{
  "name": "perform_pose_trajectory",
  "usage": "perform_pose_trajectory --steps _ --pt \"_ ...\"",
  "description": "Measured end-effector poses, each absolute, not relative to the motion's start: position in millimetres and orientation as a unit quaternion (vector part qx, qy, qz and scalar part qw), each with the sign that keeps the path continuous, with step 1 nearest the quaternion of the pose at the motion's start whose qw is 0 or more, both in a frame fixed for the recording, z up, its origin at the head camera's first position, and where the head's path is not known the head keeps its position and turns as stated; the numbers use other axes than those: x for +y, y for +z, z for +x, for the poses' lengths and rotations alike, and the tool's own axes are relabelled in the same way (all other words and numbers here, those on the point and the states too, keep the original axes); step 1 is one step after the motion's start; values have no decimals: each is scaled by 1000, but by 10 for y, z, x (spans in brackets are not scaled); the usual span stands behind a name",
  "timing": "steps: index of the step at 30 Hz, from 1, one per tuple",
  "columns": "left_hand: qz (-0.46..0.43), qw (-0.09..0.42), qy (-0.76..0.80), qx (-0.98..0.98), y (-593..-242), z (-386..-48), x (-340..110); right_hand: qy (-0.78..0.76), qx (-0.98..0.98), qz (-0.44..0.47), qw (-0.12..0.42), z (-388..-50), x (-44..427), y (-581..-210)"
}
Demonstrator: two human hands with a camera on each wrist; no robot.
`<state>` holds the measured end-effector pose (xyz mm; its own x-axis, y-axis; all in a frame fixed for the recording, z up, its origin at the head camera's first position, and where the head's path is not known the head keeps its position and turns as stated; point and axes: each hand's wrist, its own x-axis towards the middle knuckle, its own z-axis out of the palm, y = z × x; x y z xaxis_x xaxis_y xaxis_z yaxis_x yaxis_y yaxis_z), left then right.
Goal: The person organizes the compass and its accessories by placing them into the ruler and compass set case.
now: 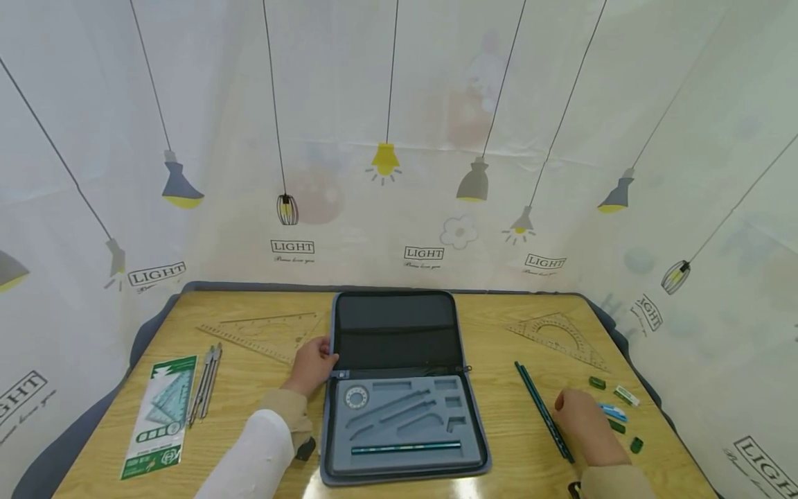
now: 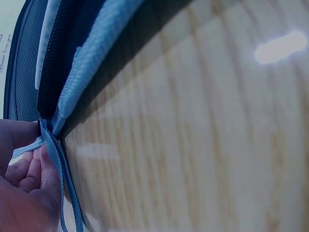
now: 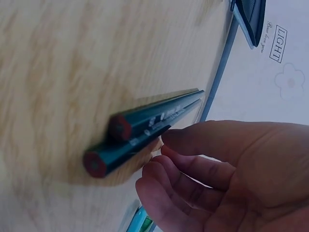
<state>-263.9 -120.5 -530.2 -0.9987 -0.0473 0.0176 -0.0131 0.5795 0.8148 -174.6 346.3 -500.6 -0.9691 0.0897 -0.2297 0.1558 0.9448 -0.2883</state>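
A blue-grey zip case lies unfolded at mid-table, its dark lid at the back. One dark green pencil and a small white round dial sit in its moulded tray. My left hand pinches the case's left edge near the hinge; the left wrist view shows the thumb and fingers at the fabric edging. To the right, two dark green pencils lie side by side on the table. Beside them is my right hand, fingers loosely bent; the thumb tip is close to the nearer pencil, contact unclear.
Green erasers, a white-and-green block and a blue-white item lie right of my right hand. Clear set squares lie at both sides. At left are metal compasses and a green-white packet.
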Motion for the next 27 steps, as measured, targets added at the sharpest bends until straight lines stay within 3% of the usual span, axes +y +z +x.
perform_pose_trajectory --steps 11,27 --pt "18 24 -460 -888 -5320 -2652 -1208 -167 979 77 83 -1735 3436 -5051" --pt "15 25 -458 -888 -5332 -2638 -1202 -160 977 80 120 -1795 3378 -5039"
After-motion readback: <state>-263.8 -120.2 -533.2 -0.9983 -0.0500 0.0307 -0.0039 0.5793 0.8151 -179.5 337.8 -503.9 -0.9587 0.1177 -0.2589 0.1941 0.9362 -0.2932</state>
